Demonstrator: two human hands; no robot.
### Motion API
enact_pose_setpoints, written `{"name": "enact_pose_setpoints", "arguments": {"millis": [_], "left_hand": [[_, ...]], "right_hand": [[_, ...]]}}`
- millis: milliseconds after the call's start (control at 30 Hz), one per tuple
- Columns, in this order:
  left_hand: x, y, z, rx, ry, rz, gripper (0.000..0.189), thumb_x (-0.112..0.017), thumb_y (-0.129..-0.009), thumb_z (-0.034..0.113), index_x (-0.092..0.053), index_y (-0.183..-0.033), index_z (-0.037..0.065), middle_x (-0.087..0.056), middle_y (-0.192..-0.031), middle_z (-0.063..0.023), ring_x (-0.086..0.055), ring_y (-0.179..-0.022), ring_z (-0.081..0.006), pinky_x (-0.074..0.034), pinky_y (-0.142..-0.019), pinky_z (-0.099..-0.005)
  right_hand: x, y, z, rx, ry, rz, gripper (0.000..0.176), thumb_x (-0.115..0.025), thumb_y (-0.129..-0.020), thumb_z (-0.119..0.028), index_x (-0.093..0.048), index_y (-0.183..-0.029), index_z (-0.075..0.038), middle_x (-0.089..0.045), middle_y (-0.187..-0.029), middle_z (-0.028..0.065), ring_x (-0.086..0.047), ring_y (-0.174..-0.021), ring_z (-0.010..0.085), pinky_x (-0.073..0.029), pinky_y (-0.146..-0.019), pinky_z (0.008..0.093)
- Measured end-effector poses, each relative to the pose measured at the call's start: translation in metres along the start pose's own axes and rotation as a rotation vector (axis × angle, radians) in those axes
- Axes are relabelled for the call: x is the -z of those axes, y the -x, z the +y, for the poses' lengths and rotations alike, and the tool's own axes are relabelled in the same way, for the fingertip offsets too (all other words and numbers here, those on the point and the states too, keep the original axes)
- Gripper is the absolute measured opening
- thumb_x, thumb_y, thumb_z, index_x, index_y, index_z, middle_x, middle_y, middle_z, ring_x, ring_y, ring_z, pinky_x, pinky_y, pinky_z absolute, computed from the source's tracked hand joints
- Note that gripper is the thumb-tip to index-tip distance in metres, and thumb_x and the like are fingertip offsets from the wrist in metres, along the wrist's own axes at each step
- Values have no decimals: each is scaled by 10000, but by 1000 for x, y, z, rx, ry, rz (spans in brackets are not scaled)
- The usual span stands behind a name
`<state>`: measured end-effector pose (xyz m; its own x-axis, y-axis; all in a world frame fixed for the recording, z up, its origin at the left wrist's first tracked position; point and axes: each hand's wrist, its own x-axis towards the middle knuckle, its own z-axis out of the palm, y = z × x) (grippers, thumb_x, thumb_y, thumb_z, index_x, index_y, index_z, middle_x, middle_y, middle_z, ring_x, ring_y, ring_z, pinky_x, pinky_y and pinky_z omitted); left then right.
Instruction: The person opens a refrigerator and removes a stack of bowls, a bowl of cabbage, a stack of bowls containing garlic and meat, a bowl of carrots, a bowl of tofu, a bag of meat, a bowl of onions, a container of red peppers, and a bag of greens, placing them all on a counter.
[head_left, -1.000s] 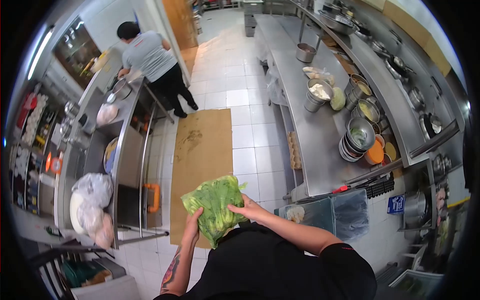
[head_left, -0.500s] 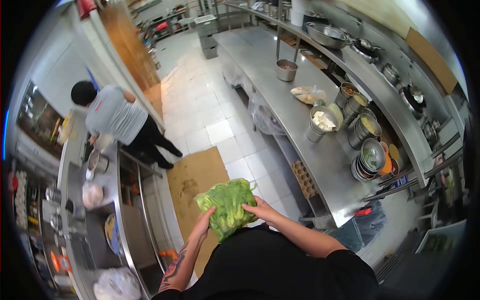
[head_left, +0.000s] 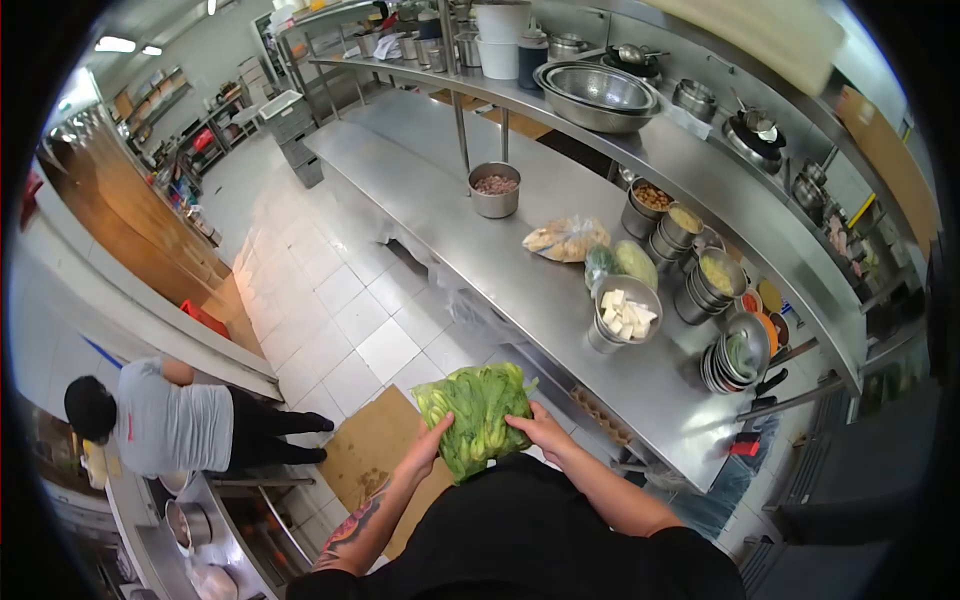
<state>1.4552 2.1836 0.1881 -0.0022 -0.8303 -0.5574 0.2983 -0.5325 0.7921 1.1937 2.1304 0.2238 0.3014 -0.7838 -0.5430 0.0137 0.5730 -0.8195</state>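
Note:
A clear bag of leafy greens (head_left: 478, 415) is held in front of my chest, above the floor. My left hand (head_left: 430, 445) grips its left side, thumb on the front face. On the right side my right hand (head_left: 540, 430) holds it the same way. The fingers behind the bag are hidden. To the right runs a long steel table (head_left: 560, 320), apart from the bag. Nearest on it stands a steel container of white cubes (head_left: 627, 318), with a bag of pale yellowish food (head_left: 566, 240) farther back.
A person in a grey shirt (head_left: 178, 415) stands at the left counter. Cardboard (head_left: 365, 450) lies on the tiled floor. Several stacked bowls (head_left: 728, 360) and a pot of reddish-brown food (head_left: 495, 190) stand on the table. A shelf (head_left: 700, 150) overhangs its back side.
My view has turned to the right, bringing the steel table closer to the middle. Both hands still hold the bag of greens, at nearly the same place before my body.

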Motion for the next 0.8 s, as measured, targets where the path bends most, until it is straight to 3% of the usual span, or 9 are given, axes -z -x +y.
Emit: {"name": "enact_pose_setpoints", "arguments": {"millis": [133,233,367,533,600,667,700,767,800], "left_hand": [[23,-63,49,49,68,-13,772,-669,-995,383,-240,-1570,96,-477,-1499,-128,-487,-1363,-268,-439,-1092,-442],[48,-109,83,20,-76,65,684,-606,-1016,456,-297,-1549,158,-551,-1413,-123,-612,-1215,-287,-550,-911,-508],[89,-189,159,-134,-88,-20,616,-610,-1022,411,-373,-1513,123,-576,-1387,-125,-617,-1215,-272,-585,-845,-477],[140,-358,278,-264,-161,-35,548,-621,-1025,327,-452,-1448,20,-630,-1312,-144,-624,-1201,-240,-551,-931,-397],[155,-428,339,-466,-278,-69,535,-621,-1023,308,-464,-1440,12,-626,-1322,-138,-637,-1173,-252,-523,-969,-386],[161,-495,397,-562,-475,-38,519,-601,-1024,341,-516,-1388,-18,-653,-1287,-168,-651,-1155,-290,-497,-999,-392],[160,-512,432,-563,-484,-52,519,-601,-1024,341,-516,-1388,-18,-653,-1287,-168,-651,-1155,-290,-497,-999,-392],[145,-541,496,-613,-855,23,624,-593,-992,462,-522,-1366,-32,-691,-1182,-228,-661,-1129,-376,-494,-994,-422],[141,-564,513,-618,-852,3,624,-593,-992,462,-522,-1366,-32,-691,-1182,-228,-661,-1129,-376,-494,-994,-422]], "right_hand": [[-10,-79,-43,3,146,-22,689,-769,-894,-225,-450,-1443,45,-622,-1320,167,-588,-1230,228,-462,-1033,350],[-38,-123,-95,8,159,-22,716,-784,-876,-228,-447,-1445,48,-618,-1321,174,-596,-1220,235,-474,-1026,346],[-76,-218,-141,86,178,0,717,-785,-871,-223,-447,-1439,54,-621,-1310,177,-603,-1207,235,-485,-1021,349],[-122,-357,-220,263,124,115,620,-761,-889,-192,-477,-1382,53,-650,-1244,174,-638,-1141,224,-520,-964,334],[-146,-408,-262,301,79,145,587,-747,-896,-162,-478,-1371,53,-652,-1238,172,-644,-1132,228,-528,-953,337],[-161,-466,-291,366,-13,276,580,-734,-906,-160,-465,-1370,62,-651,-1235,166,-652,-1116,231,-534,-941,344],[-173,-477,-315,357,-79,304,603,-733,-911,-173,-446,-1406,20,-626,-1280,178,-639,-1143,232,-540,-934,366],[-184,-509,-339,339,-122,350,612,-730,-915,-171,-436,-1426,-10,-610,-1309,178,-621,-1175,235,-538,-938,380],[-184,-525,-348,315,-155,379,622,-727,-918,-168,-425,-1446,-39,-593,-1338,177,-603,-1207,237,-535,-943,393]]}}
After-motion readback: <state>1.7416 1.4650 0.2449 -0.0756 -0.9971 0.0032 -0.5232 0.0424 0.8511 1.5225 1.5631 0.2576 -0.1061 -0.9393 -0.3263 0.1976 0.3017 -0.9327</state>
